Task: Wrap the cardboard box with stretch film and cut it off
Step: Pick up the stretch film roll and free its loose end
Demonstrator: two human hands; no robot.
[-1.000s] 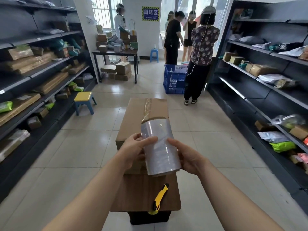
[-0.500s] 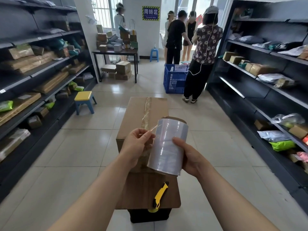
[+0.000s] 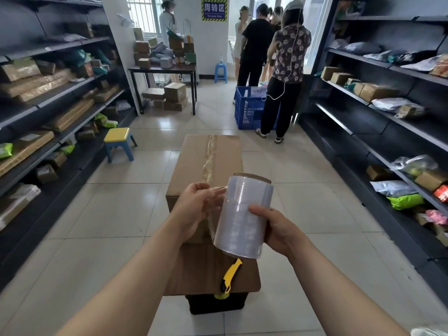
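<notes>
**Film tail pinched, roll gripped**

I note the stretch film roll (image 3: pixel 243 214): a glossy, translucent cylinder on a brown card core, upright between both hands. Fingers of the right hand (image 3: pixel 278 229) curl round its side. Fingers of the left hand (image 3: pixel 196 209) pinch the thin, wrinkled film tail (image 3: pixel 216 190) just beside the roll. The matte, taped cardboard box (image 3: pixel 208 166) lies beyond the fingers on the desk (image 3: pixel 194 270), and the yellow knife (image 3: pixel 230 275) lies below them.

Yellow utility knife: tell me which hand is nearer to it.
Right. The right hand grips the stretch film roll just above and right of the yellow utility knife; the left hand pinches the film's loose end farther up and to its left.
</notes>
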